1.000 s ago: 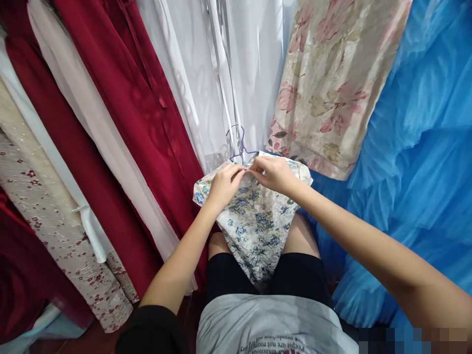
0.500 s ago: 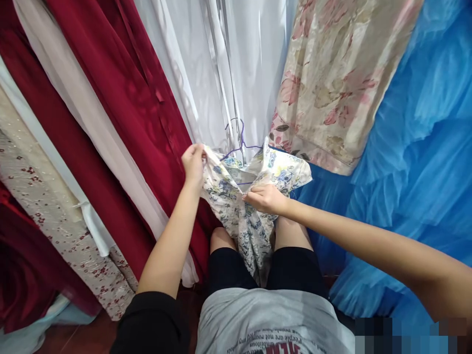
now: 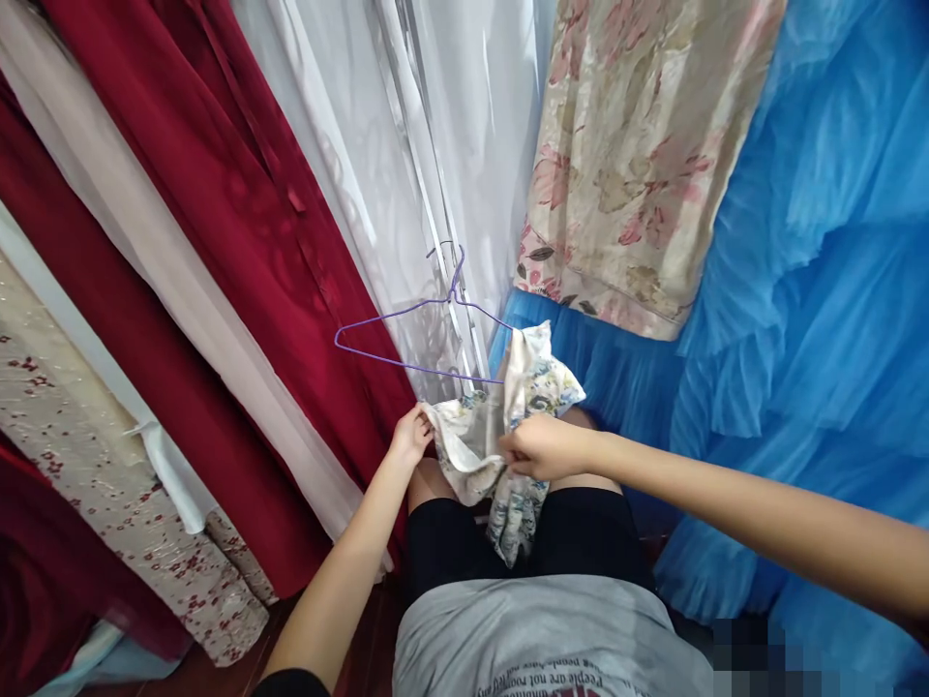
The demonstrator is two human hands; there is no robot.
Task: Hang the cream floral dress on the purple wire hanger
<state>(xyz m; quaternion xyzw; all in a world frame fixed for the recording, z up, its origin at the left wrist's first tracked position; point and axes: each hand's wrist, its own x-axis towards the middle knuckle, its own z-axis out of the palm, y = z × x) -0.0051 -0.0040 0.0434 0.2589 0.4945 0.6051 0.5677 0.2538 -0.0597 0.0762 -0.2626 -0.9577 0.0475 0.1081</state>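
A white garment with a blue and yellow floral print [image 3: 541, 373] hangs by one shoulder from the right end of a purple wire hanger [image 3: 392, 312]. The hanger's left arm is bare, and its hook catches on a thin white pole or strip. My left hand [image 3: 413, 434] pinches the garment's free left edge, below the hanger. My right hand [image 3: 544, 447] is closed on the cloth near its middle opening. The lower part of the garment drops in folds between my knees.
Dark red gowns [image 3: 239, 242] hang on the left beside a beige embroidered dress [image 3: 137, 523]. White fabric [image 3: 479, 126] hangs straight ahead. To the right are a cream floral garment [image 3: 631, 174] and ruffled blue tulle [image 3: 820, 319].
The garment's left shoulder has come off the hanger, baring its left arm. My left hand has moved down with that edge; my right hand has lowered slightly, still gripping the cloth.
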